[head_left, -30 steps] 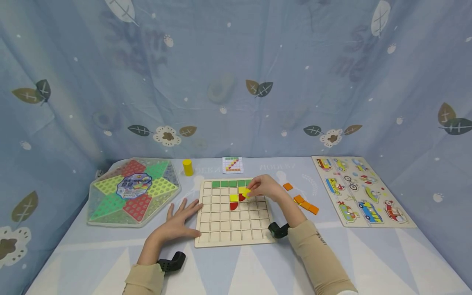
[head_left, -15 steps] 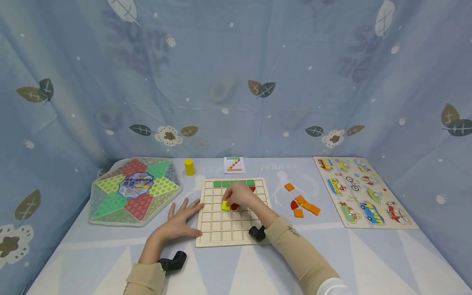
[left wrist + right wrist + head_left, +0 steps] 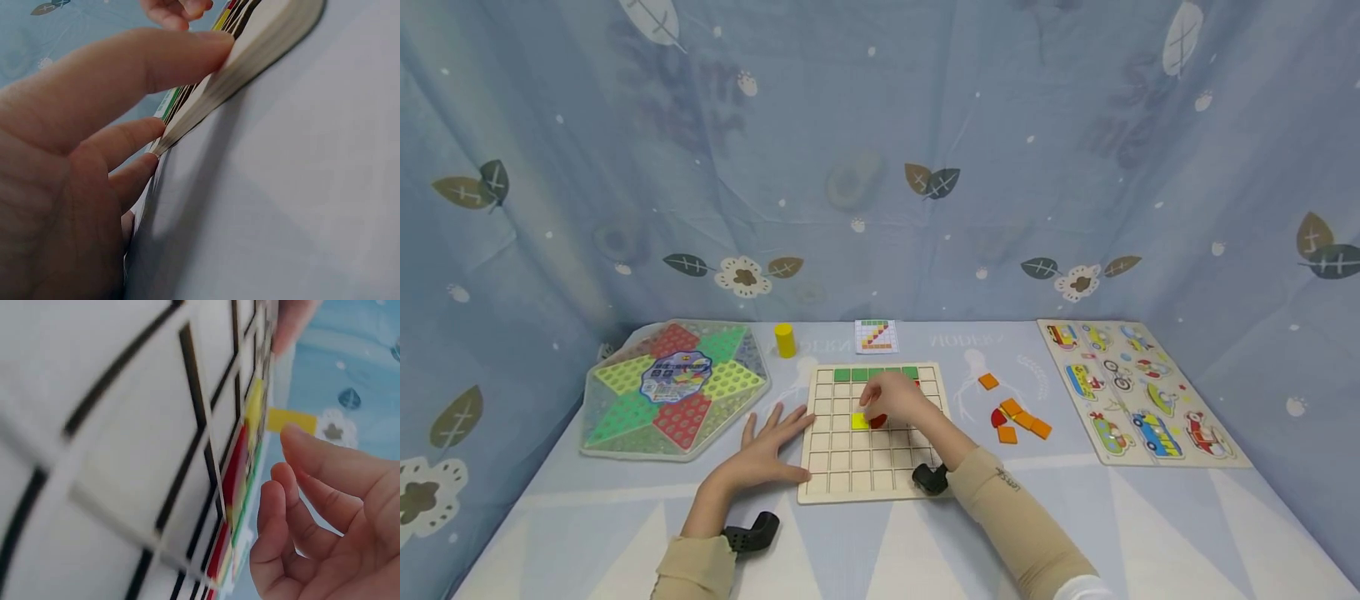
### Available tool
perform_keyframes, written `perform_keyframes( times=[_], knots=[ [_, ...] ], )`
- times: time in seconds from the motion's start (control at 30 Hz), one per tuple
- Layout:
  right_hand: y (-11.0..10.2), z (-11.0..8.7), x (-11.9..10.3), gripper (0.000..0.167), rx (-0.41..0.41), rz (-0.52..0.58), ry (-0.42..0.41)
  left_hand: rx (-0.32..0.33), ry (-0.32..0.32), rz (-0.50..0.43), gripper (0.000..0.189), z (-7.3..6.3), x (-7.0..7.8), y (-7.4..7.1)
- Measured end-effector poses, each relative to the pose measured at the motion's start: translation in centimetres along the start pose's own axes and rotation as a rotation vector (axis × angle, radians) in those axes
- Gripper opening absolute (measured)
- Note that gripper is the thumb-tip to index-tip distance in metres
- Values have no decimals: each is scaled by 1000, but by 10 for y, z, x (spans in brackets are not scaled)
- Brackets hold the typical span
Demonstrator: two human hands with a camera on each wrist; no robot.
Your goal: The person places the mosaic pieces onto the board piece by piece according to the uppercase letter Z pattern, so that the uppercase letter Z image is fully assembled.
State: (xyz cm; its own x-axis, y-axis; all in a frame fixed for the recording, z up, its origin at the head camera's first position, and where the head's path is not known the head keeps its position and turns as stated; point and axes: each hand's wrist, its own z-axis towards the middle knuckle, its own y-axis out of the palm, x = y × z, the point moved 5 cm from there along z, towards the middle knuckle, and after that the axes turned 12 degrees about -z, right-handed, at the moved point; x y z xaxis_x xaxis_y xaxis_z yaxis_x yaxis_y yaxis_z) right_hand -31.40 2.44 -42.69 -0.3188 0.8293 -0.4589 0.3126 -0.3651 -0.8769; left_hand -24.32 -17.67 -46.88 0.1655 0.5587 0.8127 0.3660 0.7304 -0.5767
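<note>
A wooden grid board [image 3: 838,483] lies on the table with a row of green tiles [image 3: 842,375] near its far edge. A yellow square tile [image 3: 859,422] lies on the grid beside a red rounded piece [image 3: 877,422]. Just above that tile hovers my right hand [image 3: 895,397]; in the right wrist view its fingers are loosely bent and hold nothing. My right hand hides the middle of the diagonal of pieces. My left hand [image 3: 762,457] has its fingers spread, and fingertips and thumb touch the board's left edge.
Orange tiles [image 3: 1007,434] and a red piece [image 3: 997,417] lie right of the board. Behind it are a pattern card [image 3: 876,336] and a yellow cylinder [image 3: 785,340]. A hexagonal game board [image 3: 673,392] is at left, a picture puzzle [image 3: 1142,392] at right.
My right hand carried the yellow tile leftward and nearer to me, set it on the grid beside the red piece, and let it go. My left hand stays at the board's edge.
</note>
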Motion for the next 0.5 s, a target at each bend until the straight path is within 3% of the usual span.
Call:
perform_keyframes(
  times=[0.33, 0.5],
  knots=[
    [-25, -33, 49, 9, 83, 162, 68, 0, 0, 5, 89, -2, 0, 0],
    [-40, -58, 86, 16, 127, 110, 152, -3, -7, 5, 89, -1, 1, 0]
  ],
)
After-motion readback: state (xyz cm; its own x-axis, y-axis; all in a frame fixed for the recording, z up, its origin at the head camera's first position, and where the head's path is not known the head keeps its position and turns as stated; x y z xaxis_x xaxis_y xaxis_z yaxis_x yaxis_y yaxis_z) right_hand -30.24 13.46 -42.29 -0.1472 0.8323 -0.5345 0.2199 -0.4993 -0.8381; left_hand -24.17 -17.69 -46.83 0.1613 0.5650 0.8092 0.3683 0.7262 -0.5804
